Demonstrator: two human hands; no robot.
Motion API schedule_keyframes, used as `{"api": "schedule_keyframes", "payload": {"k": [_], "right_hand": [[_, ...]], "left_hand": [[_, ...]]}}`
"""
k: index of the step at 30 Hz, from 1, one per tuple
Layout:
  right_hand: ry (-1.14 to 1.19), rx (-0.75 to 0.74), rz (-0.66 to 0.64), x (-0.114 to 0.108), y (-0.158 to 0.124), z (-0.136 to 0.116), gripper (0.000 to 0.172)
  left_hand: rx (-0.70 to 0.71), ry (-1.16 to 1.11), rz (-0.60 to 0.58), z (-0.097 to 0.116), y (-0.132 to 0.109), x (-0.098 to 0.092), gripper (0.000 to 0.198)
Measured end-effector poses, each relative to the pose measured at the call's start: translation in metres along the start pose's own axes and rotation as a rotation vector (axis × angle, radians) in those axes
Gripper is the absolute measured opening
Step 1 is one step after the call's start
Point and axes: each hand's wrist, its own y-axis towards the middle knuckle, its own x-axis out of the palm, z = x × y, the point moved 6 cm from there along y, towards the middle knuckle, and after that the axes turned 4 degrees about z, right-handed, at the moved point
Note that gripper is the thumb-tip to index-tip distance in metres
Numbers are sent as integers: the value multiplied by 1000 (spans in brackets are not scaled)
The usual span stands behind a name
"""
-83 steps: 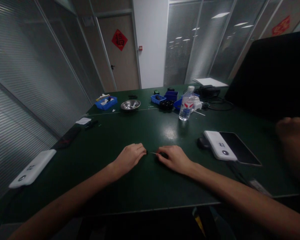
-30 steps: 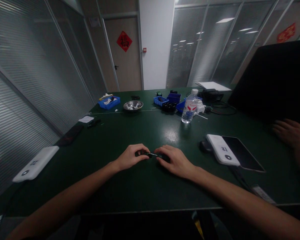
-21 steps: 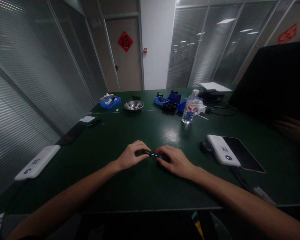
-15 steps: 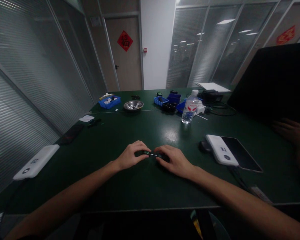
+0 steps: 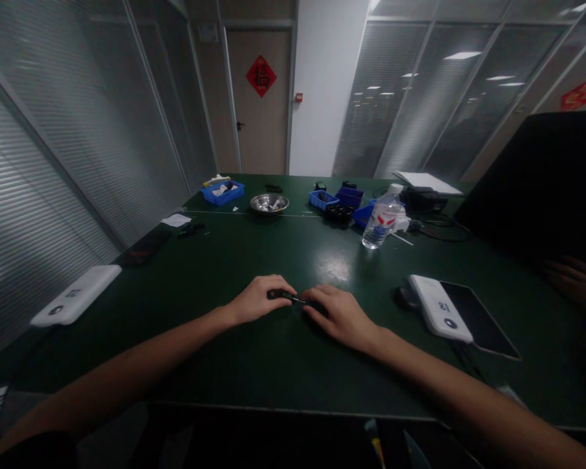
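Observation:
At the middle of the green table, my left hand (image 5: 261, 298) is closed on a small dark part (image 5: 279, 294). The part is elongated; its exact kind is too dim to make out. Facing it, my right hand (image 5: 339, 314) is closed around a small screwdriver (image 5: 300, 301), whose handle is mostly hidden by the fingers. Its thin metal shaft bridges the narrow gap between my hands and points at the dark part. Whether the tip touches is too small to tell.
A water bottle (image 5: 381, 218) stands beyond my right hand. White power banks (image 5: 442, 309) (image 5: 78, 295) lie at both sides, one beside a phone (image 5: 481, 319). Farther back are a metal bowl (image 5: 269, 212) and blue trays (image 5: 223, 195). Another person's hand (image 5: 573, 277) rests at right.
The view has shifted slightly. My left hand has turned the dark part, so more of its dark length shows, and the visible stretch of screwdriver shaft is shorter.

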Motion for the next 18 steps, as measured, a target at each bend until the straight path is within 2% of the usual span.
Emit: {"api": "schedule_keyframes", "payload": {"k": [4,9,12,18], "right_hand": [[-113,-59,-78,8,15,-2,21],[-101,-11,-20,18,20,7,20],[-46,-5,-9,20,17,9,21],[121,9,45,14,14,8,20]], "left_hand": [[34,30,-32,-6,-2,-1,21],[-40,21,-10,-12,-3,-4,25],[-75,-18,-5,-11,-4,-5,27],[-45,-113,36,-5,-5,-7,25]]}}
